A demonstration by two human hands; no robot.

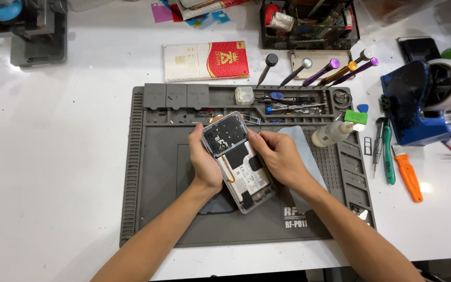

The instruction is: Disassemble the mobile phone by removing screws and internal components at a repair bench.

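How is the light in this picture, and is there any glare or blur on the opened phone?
Head view: bright, even light from above; the white table looks nearly washed out, with a glare spot near the orange tool. The opened phone, held by left hand and right hand, looks sharp; edges bend slightly.

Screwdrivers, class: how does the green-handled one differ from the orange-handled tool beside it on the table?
The green-handled screwdriver is slimmer and lies almost straight up the picture; the orange-handled tool is thicker, slants outward and has a whitish head. Green lies nearer the grey mat; orange lies farther right. Both lie flat, untouched by either hand.
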